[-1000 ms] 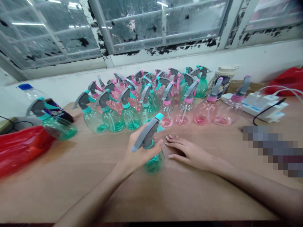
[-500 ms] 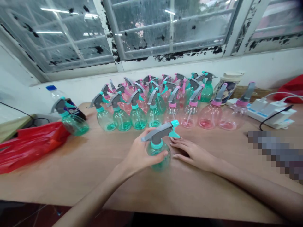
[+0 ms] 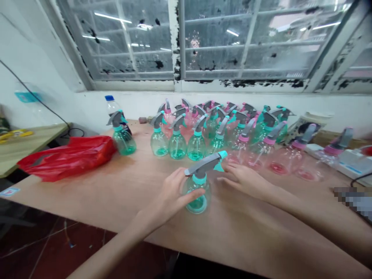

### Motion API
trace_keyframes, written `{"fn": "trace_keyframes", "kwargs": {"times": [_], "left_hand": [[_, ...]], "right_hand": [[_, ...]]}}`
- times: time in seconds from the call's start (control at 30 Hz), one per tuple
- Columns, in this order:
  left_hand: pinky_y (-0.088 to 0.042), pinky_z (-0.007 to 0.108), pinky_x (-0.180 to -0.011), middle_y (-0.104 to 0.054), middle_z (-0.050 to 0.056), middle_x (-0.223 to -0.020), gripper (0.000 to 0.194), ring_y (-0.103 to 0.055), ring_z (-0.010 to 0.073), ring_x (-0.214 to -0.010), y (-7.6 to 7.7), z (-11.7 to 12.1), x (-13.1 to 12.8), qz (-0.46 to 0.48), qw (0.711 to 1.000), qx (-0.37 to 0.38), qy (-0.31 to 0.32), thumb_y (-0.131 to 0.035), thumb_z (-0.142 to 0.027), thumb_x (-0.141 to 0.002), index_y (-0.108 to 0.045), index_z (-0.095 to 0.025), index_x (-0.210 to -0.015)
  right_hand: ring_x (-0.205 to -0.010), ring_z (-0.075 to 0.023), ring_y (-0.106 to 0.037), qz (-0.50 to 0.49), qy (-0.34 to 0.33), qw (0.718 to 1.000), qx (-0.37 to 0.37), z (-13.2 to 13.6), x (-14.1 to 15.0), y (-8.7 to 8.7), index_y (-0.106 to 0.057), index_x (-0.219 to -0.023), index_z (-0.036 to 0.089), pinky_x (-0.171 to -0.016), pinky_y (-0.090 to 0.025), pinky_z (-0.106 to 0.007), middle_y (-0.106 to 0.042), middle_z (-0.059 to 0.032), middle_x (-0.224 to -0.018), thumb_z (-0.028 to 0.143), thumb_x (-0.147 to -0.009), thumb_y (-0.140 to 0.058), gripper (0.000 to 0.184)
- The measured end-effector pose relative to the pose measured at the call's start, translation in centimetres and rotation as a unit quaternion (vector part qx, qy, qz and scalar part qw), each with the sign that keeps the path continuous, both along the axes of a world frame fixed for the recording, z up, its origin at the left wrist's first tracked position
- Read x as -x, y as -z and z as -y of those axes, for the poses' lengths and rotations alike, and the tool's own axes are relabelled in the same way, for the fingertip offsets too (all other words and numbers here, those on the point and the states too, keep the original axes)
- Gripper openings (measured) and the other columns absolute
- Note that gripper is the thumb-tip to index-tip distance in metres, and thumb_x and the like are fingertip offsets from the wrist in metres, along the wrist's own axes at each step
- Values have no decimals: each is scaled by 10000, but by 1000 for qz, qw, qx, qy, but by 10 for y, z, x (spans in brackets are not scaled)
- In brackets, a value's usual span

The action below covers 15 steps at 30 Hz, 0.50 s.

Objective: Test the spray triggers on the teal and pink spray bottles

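Observation:
My left hand (image 3: 170, 193) is wrapped round the clear green body of a spray bottle (image 3: 200, 204), with the thumb across its front. The bottle has a turquoise collar and a grey trigger head with a turquoise nozzle pointing right. Just right of it, my right hand (image 3: 248, 181) stretches its fingers out near the nozzle and holds nothing. Behind both hands stand several more spray bottles: a green one (image 3: 197, 147) in the front row, and a pink one (image 3: 277, 161) further right.
On the wooden table (image 3: 122, 193), a red plastic bag (image 3: 72, 157) lies at left, beside another green spray bottle (image 3: 123, 141) and a dark drink bottle with a blue cap (image 3: 109, 101). A patterned cup (image 3: 308, 124) and white power strip (image 3: 351, 157) stand at right. Windows line the wall behind.
The view has turned left, so the bottles and bag appear further right. My left hand keeps its hold on the spray bottle. My right hand has shifted slightly forward, away from the bottle's body.

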State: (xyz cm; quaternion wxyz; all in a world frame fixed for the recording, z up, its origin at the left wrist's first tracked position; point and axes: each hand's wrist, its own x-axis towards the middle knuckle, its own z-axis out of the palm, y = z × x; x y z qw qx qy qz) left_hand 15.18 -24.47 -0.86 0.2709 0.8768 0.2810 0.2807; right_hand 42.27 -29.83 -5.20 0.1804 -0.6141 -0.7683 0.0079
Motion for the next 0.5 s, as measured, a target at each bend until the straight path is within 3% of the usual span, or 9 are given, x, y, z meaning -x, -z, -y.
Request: {"fn": "trace_keyframes", "kwargs": {"times": [0.1, 0.3, 0.4, 0.5], "left_hand": [[-510, 362, -863, -677, 43, -1031, 329, -650, 248, -983, 8, -16, 41, 17, 997, -7, -81, -643, -495, -843, -631, -221, -1025], [-536, 424, -866, -675, 88, -1121, 484, -672, 281, -993, 13, -67, 117, 59, 964, 36, -258, -647, -583, -791, -615, -194, -1076], [-552, 424, -822, -674, 114, -1109, 546, -676, 283, -967, 8, -90, 138, 60, 941, 23, -331, -632, -618, -793, -596, -167, -1097], [-545, 426, -826, -669, 126, -1096, 541, -667, 293, -981, 3, -105, 142, 28, 930, -21, -366, -622, -627, -796, -605, -155, -1061]], "right_hand": [[-944, -274, -699, -8, -5, 1000, -9, -31, 37, -17, -628, -1181, 216, -811, -552, -449, -697, -102, -1143, 395, -957, -488, 319], [-958, -247, -695, -75, -18, 994, -71, -99, 123, -42, -630, -1187, 194, -838, -529, -386, -694, -97, -1165, 359, -943, -535, 310], [-1085, -301, -650, -96, 27, 990, -102, -134, 156, -51, -589, -1255, 130, -912, -499, -427, -661, -156, -1235, 355, -927, -555, 400], [-1184, -340, -591, -115, 60, 985, -113, -163, 175, -56, -500, -1348, 84, -958, -465, -466, -626, -215, -1273, 353, -924, -551, 505]]}}
